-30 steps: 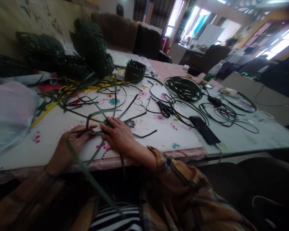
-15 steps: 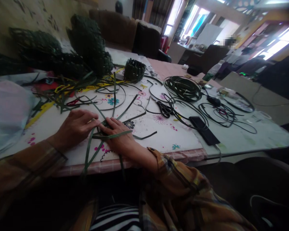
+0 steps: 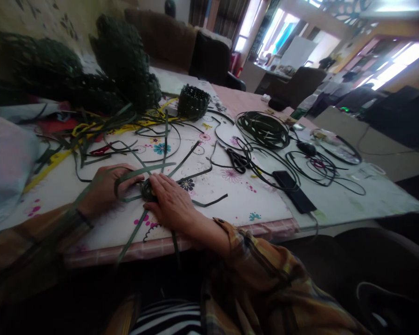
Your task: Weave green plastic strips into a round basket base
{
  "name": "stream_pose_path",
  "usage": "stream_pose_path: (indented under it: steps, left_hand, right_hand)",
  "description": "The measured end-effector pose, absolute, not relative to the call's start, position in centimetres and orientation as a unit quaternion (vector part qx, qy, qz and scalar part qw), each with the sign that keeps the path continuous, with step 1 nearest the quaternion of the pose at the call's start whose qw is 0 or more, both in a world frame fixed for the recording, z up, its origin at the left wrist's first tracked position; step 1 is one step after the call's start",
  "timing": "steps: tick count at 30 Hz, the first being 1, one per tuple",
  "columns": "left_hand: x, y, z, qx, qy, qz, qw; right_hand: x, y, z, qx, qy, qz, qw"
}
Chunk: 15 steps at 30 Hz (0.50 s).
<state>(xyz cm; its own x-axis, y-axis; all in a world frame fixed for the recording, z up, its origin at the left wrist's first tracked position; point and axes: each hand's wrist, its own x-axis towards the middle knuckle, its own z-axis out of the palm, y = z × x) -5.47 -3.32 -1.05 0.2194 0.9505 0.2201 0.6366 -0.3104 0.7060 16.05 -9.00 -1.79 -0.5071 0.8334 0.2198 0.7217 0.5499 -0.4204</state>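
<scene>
A small knot of woven dark green flat strips [image 3: 146, 190] lies on the flowered tablecloth, with strip ends radiating outward like spokes. Over its right side rests my right hand [image 3: 172, 202], fingers together on the far edge and thumb on the near edge, holding it down. My left hand [image 3: 106, 188] is at its left side, fingers curled in a pinch on a loose green strip [image 3: 125, 176]. That strip bends in a loop over the left fingers and its end points right across the spokes. The left fingertips are partly hidden behind it.
Black scissors [image 3: 238, 160] lie right of the hands, near a coil of green strip [image 3: 263, 130] and a black power bank [image 3: 293, 191]. A small woven basket [image 3: 193, 101] stands behind. Larger dark woven pieces [image 3: 122, 60] and a plastic bag [image 3: 9, 167] are at left.
The loose strip has swung from lying across my right hand to a loop over my left hand. My right hand's fingers have drawn closer around the woven centre.
</scene>
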Motion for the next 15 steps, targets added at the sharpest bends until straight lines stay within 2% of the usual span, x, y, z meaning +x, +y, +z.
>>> stream_pose_path:
  steps: [4,10,15]
  left_hand:
    - [-5.6,-2.6,-0.7,0.741,0.523,0.277,0.318]
    - [-5.5,-1.9,0.8,0.644,0.593,0.2,0.44]
    - [-5.1,-1.2,1.4,0.648,0.563,0.187,0.477]
  right_hand:
    - [15.9,-8.9,-1.7,-0.455,-0.86,0.132,0.188]
    - [15.9,-8.9,-1.8,-0.45,-0.866,0.133,0.172]
    - [16.0,-8.9,-1.7,-0.449,-0.867,0.128,0.175]
